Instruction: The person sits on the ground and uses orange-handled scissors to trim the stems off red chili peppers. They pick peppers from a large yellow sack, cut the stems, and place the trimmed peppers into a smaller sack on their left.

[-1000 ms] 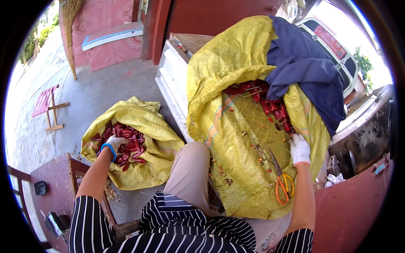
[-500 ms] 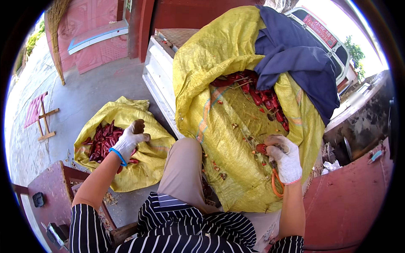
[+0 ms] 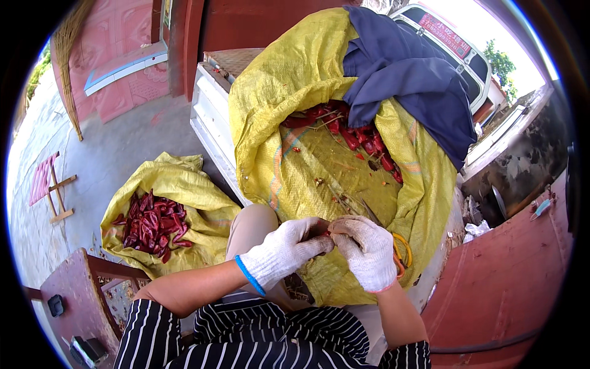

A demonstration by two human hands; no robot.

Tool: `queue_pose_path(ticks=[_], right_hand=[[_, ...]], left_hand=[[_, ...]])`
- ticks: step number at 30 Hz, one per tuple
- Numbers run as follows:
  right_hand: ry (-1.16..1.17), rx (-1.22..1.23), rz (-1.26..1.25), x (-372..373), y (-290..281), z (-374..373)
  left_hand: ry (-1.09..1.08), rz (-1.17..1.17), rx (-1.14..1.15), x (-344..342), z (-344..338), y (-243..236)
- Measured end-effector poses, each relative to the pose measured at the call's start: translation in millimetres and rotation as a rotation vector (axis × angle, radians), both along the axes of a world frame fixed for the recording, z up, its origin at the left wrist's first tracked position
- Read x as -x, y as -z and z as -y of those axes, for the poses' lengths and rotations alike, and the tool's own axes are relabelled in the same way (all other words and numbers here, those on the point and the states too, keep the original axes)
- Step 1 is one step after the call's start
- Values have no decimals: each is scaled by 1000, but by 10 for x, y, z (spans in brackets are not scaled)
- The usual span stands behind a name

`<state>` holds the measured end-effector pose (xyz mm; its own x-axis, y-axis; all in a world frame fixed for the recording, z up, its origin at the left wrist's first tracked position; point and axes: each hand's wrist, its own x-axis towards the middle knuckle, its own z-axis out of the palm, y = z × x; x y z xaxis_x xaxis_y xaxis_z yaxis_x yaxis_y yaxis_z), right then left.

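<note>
My left hand (image 3: 286,249), in a white knitted glove with a blue cuff, is closed with its stained fingertips around a red chili pepper (image 3: 326,234), mostly hidden. My right hand (image 3: 367,253), gloved in white too, pinches at the same spot, its fingertips against the left's. Behind the right hand are scissors with orange and yellow handles (image 3: 405,247), resting on the big yellow woven sack (image 3: 319,270). More red chili peppers (image 3: 372,141) lie deep in that sack's mouth. At lower left, a smaller yellow sack (image 3: 209,230) contains a heap of dark red chili peppers (image 3: 153,224).
A dark blue cloth (image 3: 412,74) drapes over the big sack, which leans on a white vehicle bed (image 3: 212,123). Left are a wooden chair (image 3: 74,289) with small black objects, a folding stool (image 3: 52,184) and a straw broom (image 3: 66,74). A red panel (image 3: 485,295) stands right.
My left hand has swung right from the small sack and now meets my right hand, which has moved left and down, over the big sack. The view has shifted slightly.
</note>
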<state>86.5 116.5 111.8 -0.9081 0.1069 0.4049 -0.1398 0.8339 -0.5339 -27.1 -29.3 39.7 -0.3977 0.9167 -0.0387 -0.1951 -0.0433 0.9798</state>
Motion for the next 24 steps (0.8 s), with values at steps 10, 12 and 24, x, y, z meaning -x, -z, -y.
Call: queue_pose_path(ticks=[10, 12, 24], right_hand=[[231, 555, 16, -164, 261, 64], [281, 745, 54, -146, 245, 80], [308, 924, 68, -186, 130, -19]], left_hand=[[37, -29, -192, -146, -165, 176], [39, -105, -151, -107, -203, 225], [171, 683, -323, -164, -274, 419]])
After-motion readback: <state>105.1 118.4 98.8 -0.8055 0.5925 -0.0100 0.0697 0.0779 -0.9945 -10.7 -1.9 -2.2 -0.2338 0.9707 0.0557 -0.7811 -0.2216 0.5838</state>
